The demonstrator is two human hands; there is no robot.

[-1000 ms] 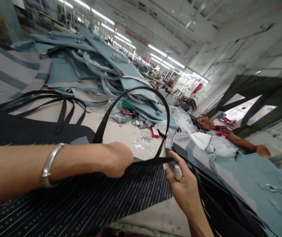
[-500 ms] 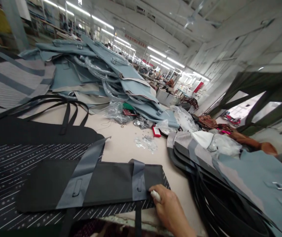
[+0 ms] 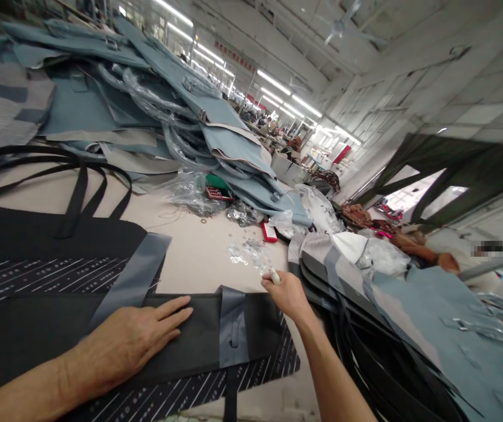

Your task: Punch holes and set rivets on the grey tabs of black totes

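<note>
Left hand [image 3: 132, 337]: flat on the black panel [image 3: 201, 331], fingers toward two o'clock
Right hand [image 3: 285, 293]: white wrap [image 3: 274, 275] on one finger, I notice, tips by the metal bits [image 3: 251, 251] at their five o'clock
Red box [image 3: 269, 233]: one o'clock from those bits
Blue pile [image 3: 159, 64]: left hand's twelve o'clock

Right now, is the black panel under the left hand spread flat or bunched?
Spread flat: the black panel lies smooth across striped fabric, under the left hand.

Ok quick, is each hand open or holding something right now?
Left hand: open, resting palm down on the black panel.
Right hand: fingers curled near the small shiny pieces; can't tell whether it holds one.
</note>
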